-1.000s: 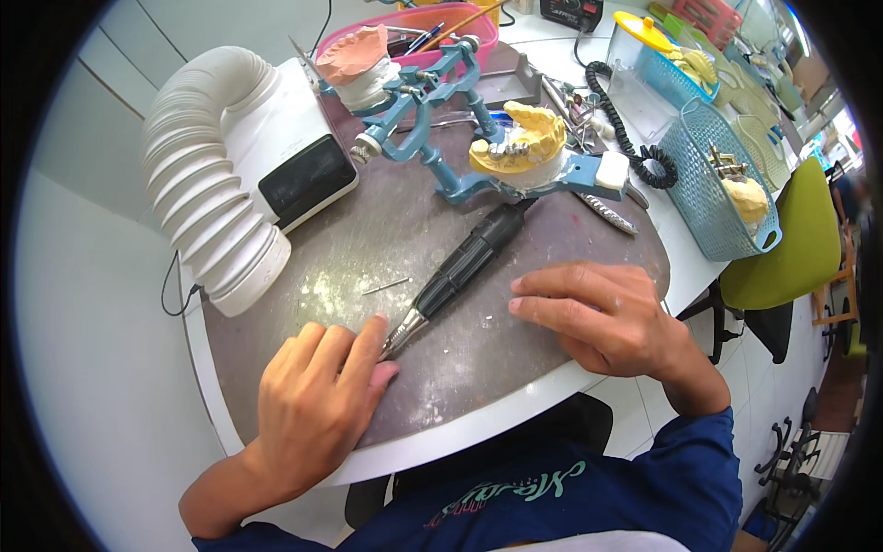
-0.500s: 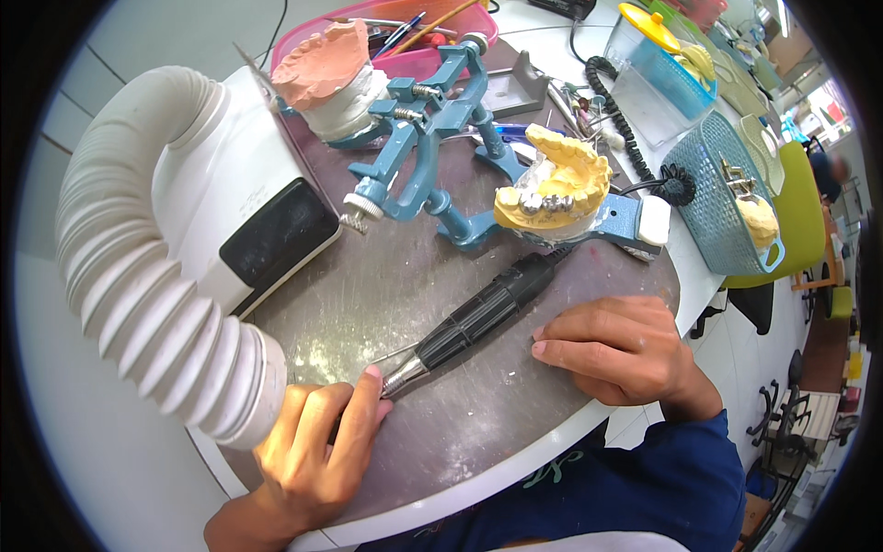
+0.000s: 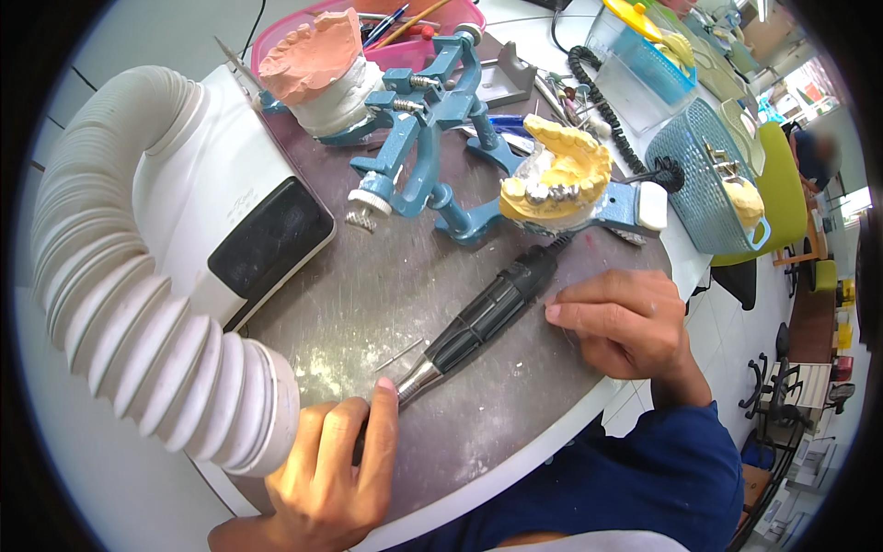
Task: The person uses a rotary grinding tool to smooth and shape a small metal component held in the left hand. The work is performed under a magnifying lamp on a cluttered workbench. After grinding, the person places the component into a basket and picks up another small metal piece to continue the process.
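Note:
A black rotary handpiece [image 3: 487,317] with a metal nose lies slantwise on the grey work board. My left hand [image 3: 331,460] is closed around the tip of that nose, one fingertip resting on the metal; what lies under the fingers is hidden. Beside the nose is a thin metal pin [image 3: 399,354], touching no hand. To the right of the handpiece, my right hand [image 3: 625,322] is loosely closed, with nothing showing at its fingertips. Beyond it, a yellow dental cast [image 3: 556,175] with silvery metal teeth sits on a blue articulator [image 3: 418,156]. A pink-and-white cast [image 3: 317,78] is mounted at its other end.
A ribbed white suction hose [image 3: 138,340] curves down to my left hand from a white box [image 3: 221,207] with a dark panel. A pink tray [image 3: 446,18] of pens and tools stands behind. At the right are a blue basket [image 3: 685,198], a coiled cord [image 3: 612,124] and a green chair [image 3: 782,189].
The view has shifted slightly. My left hand stays at the handpiece nose, with the pin now showing more fully. My right hand's fingers have curled a little more.

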Demonstrator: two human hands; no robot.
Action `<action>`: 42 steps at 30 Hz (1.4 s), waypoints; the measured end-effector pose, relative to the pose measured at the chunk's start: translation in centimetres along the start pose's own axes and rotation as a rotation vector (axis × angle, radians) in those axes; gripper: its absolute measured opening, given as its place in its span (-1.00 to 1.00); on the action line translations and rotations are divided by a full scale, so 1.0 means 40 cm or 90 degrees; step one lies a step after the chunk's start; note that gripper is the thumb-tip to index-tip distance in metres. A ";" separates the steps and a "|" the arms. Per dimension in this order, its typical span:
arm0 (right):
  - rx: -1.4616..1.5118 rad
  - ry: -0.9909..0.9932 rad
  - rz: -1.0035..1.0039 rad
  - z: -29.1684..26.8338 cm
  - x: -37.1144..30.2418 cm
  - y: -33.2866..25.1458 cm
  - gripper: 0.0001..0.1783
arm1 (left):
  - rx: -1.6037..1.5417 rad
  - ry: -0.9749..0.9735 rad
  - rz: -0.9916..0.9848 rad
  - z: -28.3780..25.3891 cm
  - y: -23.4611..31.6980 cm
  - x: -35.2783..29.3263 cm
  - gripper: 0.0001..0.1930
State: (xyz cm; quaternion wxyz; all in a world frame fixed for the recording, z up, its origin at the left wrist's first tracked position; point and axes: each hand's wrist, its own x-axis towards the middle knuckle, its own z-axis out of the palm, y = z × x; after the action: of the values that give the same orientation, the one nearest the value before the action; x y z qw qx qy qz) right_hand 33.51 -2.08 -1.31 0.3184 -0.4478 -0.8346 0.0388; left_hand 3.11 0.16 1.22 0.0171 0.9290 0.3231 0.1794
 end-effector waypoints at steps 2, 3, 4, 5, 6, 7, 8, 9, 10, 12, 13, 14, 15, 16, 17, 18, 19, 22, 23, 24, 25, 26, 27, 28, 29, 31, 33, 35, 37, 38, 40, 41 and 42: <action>-0.006 0.014 0.002 0.005 -0.003 0.000 -0.61 | -0.001 0.004 0.002 0.000 0.009 -0.004 -0.52; -0.003 0.025 0.008 0.004 -0.003 -0.002 -0.65 | -0.004 0.007 0.006 -0.002 0.014 0.000 -0.54; 0.003 0.034 0.001 0.006 -0.003 -0.002 -0.67 | 0.017 0.011 0.016 -0.001 0.012 -0.001 -0.57; 0.010 0.044 -0.004 0.011 -0.003 0.001 -0.69 | 0.038 0.015 0.026 0.004 0.006 -0.004 -0.61; 0.005 0.053 -0.003 0.007 -0.006 0.000 -0.71 | 0.051 0.023 0.046 0.013 0.001 -0.005 -0.65; 0.007 0.036 0.005 0.000 -0.005 -0.002 -0.70 | 0.044 0.048 0.047 0.018 0.001 -0.005 -0.65; 0.001 0.038 0.008 -0.003 -0.006 -0.005 -0.71 | 0.048 0.065 0.050 0.021 0.002 -0.003 -0.66; -0.008 0.039 0.013 -0.007 -0.009 -0.009 -0.73 | 0.047 0.083 0.055 0.027 0.005 0.002 -0.66; -0.010 0.041 0.013 -0.004 -0.012 -0.010 -0.74 | 0.052 0.098 0.055 0.030 0.011 0.001 -0.67; 0.002 0.052 0.022 0.003 -0.023 -0.007 -0.82 | 0.043 0.099 0.042 0.038 0.020 -0.003 -0.69; 0.006 0.051 0.026 0.003 -0.026 -0.007 -0.83 | 0.043 0.099 0.040 0.040 0.021 -0.003 -0.69; 0.011 0.048 0.031 0.003 -0.031 -0.007 -0.84 | 0.041 0.098 0.037 0.043 0.023 -0.004 -0.69; 0.021 0.058 0.048 0.005 -0.033 -0.009 -0.87 | 0.039 0.092 0.014 0.044 0.028 -0.007 -0.68; 0.016 0.071 0.043 0.005 -0.035 -0.010 -0.86 | 0.046 0.096 0.015 0.041 0.034 -0.009 -0.69; 0.012 0.082 0.038 0.004 -0.038 -0.008 -0.85 | 0.052 0.101 0.016 0.039 0.039 -0.011 -0.69; 0.005 0.097 0.027 0.006 -0.035 -0.007 -0.85 | 0.063 0.110 0.016 0.033 0.042 -0.015 -0.70; 0.008 0.115 0.034 0.009 -0.043 -0.004 -0.85 | 0.063 0.106 0.010 0.035 0.051 -0.015 -0.71; 0.006 0.125 0.084 -0.002 -0.053 0.003 -0.86 | 0.068 0.116 0.001 0.039 0.070 -0.015 -0.75; -0.011 0.140 0.086 -0.008 -0.060 0.007 -0.85 | 0.048 0.113 -0.003 0.049 0.073 -0.011 -0.76; -0.013 0.150 0.087 -0.017 -0.068 0.010 -0.85 | 0.047 0.124 0.005 0.053 0.081 -0.007 -0.77; -0.003 0.160 0.081 -0.004 -0.065 0.015 -0.85 | 0.055 0.131 0.004 0.055 0.078 -0.014 -0.77; 0.005 0.169 0.075 0.006 -0.063 0.021 -0.85 | 0.062 0.138 0.003 0.056 0.076 -0.020 -0.78; 0.012 0.185 0.066 0.013 -0.056 0.028 -0.84 | 0.063 0.146 0.003 0.049 0.075 -0.024 -0.78; 0.007 0.192 0.071 0.012 -0.062 0.034 -0.84 | 0.057 0.154 0.006 0.055 0.077 -0.023 -0.79; 0.002 0.199 0.075 0.009 -0.067 0.039 -0.84 | 0.051 0.162 0.009 0.061 0.078 -0.020 -0.79; -0.004 0.194 0.082 -0.004 -0.060 0.033 -0.83 | 0.049 0.168 0.007 0.060 0.075 -0.021 -0.80; -0.004 0.200 0.074 -0.002 -0.053 0.033 -0.83 | 0.051 0.161 -0.009 0.057 0.060 -0.030 -0.80; 0.003 0.209 0.063 -0.002 -0.058 0.038 -0.83 | 0.043 0.168 0.011 0.057 0.059 -0.028 -0.81; 0.031 0.196 0.093 -0.001 -0.058 0.023 -0.82 | 0.066 0.176 0.024 0.049 0.048 -0.033 -0.77; 0.042 0.187 0.108 -0.007 -0.055 0.017 -0.81 | 0.045 0.167 0.011 0.040 0.046 -0.032 -0.76; 0.015 0.207 0.100 -0.004 -0.057 0.009 -0.85 | -0.011 0.134 -0.021 0.044 0.045 -0.036 -0.73; -0.014 0.219 0.093 -0.006 -0.055 -0.010 -0.87 | -0.035 0.130 -0.020 0.044 0.042 -0.040 -0.69; -0.041 0.214 0.010 0.007 -0.030 -0.029 -0.86 | -0.028 0.137 -0.020 0.043 0.039 -0.044 -0.69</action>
State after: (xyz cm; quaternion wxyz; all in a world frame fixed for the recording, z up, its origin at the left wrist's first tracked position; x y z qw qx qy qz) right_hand 33.00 -3.63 -1.74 0.4384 -0.4644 -0.7670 -0.0611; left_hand 3.33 -1.99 -0.71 0.0058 0.8987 0.3337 0.2846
